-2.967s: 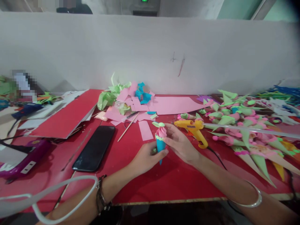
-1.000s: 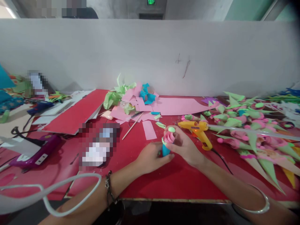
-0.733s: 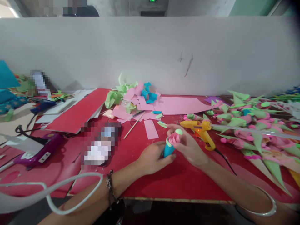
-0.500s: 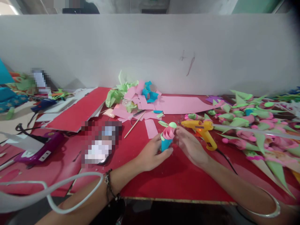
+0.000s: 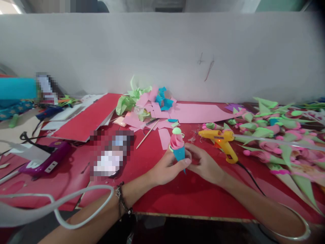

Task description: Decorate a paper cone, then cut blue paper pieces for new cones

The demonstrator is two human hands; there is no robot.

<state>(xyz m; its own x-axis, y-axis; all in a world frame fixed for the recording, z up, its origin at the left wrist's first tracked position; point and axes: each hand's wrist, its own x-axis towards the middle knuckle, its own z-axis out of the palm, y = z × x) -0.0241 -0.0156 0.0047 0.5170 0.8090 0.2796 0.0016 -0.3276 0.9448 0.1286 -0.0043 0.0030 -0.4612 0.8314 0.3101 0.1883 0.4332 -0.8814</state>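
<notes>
A small blue paper cone [image 5: 179, 154] stands nearly upright over the red tabletop. Curled pink paper [image 5: 176, 141] fills its mouth, and a light green ball [image 5: 176, 130] tops it. My left hand [image 5: 169, 168] is closed around the cone, thumb across its front. From the other side, my right hand [image 5: 204, 164] meets its lower part with bent fingers; some fingertips are hidden behind the cone and the left thumb. Right of that hand lies a yellow glue gun [image 5: 224, 144], its small light lit and a clear glue stick [image 5: 269, 140] jutting from the back.
Many pink and green paper cones [image 5: 281, 135] are heaped at the right. Paper scraps [image 5: 146, 105] and a thin wooden stick [image 5: 147, 134] lie at the back. A phone [image 5: 110, 156], a purple power strip [image 5: 49, 161] and a red board [image 5: 86, 117] occupy the left. A white cable loop [image 5: 83, 188] crosses my left forearm.
The paper cone has turned in my left hand, its green ball swinging left. My right hand has moved in from beside the top to the cone's lower part.
</notes>
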